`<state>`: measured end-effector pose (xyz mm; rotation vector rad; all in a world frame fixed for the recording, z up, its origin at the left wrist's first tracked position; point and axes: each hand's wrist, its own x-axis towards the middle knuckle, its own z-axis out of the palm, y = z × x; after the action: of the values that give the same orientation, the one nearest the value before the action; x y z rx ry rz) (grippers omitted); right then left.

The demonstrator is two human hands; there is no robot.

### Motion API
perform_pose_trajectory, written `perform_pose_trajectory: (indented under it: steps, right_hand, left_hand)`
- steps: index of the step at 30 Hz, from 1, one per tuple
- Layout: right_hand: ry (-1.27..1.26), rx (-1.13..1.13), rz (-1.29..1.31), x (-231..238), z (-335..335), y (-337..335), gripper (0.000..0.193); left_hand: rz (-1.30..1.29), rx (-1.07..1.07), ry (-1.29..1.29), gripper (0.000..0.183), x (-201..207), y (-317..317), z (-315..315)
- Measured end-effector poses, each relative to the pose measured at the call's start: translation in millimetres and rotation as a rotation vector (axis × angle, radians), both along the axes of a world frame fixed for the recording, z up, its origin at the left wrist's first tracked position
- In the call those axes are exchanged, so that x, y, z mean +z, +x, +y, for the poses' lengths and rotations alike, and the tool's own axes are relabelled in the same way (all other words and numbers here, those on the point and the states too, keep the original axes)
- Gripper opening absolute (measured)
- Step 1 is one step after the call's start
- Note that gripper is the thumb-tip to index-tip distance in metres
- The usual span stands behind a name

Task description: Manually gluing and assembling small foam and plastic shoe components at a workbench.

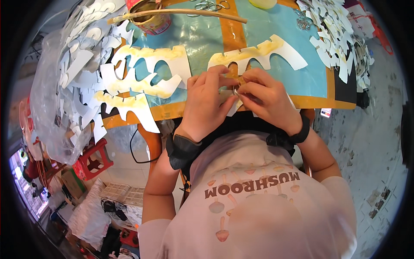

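At the table's near edge, my left hand and my right hand meet with fingers bent and pinched together. Between the fingertips shows a small shiny metal ring. A white cut-out piece lies under and between the fingers, mostly hidden by them. Just beyond my hands rests a curved white cut-out with yellowish glue along its top edge. To the left are more glue-smeared white cut-outs, with arched notches; one overhangs the near edge.
A tin stands at the far left, with a long wooden stick across it. Metal rings lie behind; small metal parts lie far right. White cut-outs heap up left and right. A red stool stands below left.
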<state>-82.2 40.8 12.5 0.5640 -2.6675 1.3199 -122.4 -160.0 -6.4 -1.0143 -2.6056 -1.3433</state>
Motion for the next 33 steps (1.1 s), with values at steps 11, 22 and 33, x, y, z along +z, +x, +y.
perform_pose_trajectory:
  steps: [11, 22, 33]
  right_hand:
    - [0.020, -0.013, 0.145, -12.1, 7.8, 15.6, 0.025]
    - [-0.135, -0.107, -0.034, 4.0, -1.2, 8.5, 0.016]
    - [0.045, -0.002, 0.131, -5.8, 1.9, 13.0, 0.022]
  left_hand:
    - [0.054, -0.040, -0.093, 0.054, 1.0, 0.3, -3.9]
    - [0.030, -0.010, -0.065, 0.051, 5.5, 0.4, -1.0]
    - [0.017, -0.024, -0.092, 0.044, 8.6, 0.8, -1.6]
